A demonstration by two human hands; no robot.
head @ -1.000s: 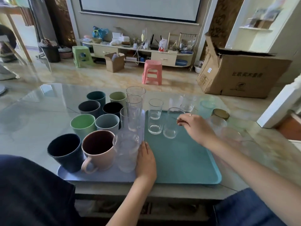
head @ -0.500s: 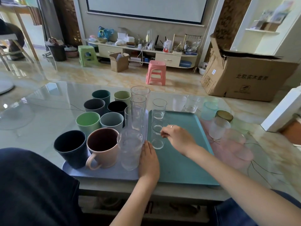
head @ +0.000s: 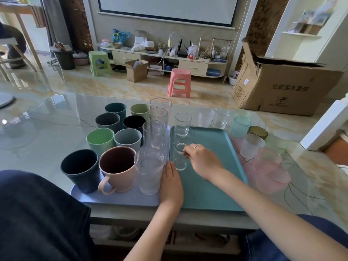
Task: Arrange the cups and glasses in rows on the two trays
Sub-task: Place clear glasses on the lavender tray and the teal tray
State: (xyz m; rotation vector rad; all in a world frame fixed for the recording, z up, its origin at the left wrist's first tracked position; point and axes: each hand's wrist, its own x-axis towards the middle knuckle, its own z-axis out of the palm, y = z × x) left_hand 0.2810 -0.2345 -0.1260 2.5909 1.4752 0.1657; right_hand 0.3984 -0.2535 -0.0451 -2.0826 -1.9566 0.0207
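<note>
Two trays lie side by side on the glass table. The lavender tray (head: pixel 120 198) on the left carries several coloured cups, among them a pink mug (head: pixel 117 169), plus a column of tall clear glasses (head: pixel 158 117). On the teal tray (head: pixel 216 166) two short clear glasses stand in a column along its left edge. My right hand (head: pixel 202 160) pinches the rim of the nearer small glass (head: pixel 180 154), which rests on the tray. The farther small glass (head: pixel 182 124) stands behind it. My left hand (head: pixel 170 182) rests flat where the trays meet.
Right of the teal tray, loose glasses stand on the table: a frosted tumbler (head: pixel 251 146), a pink glass (head: pixel 271 169), a brown glass (head: pixel 257 132), a teal glass (head: pixel 241 126) and two clear ones (head: pixel 220 118) behind. A large cardboard box (head: pixel 286 87) sits on the floor.
My right hand carried the small glass leftward and toward me, setting it at the teal tray's left edge in front of the other small glass. My left hand stayed put.
</note>
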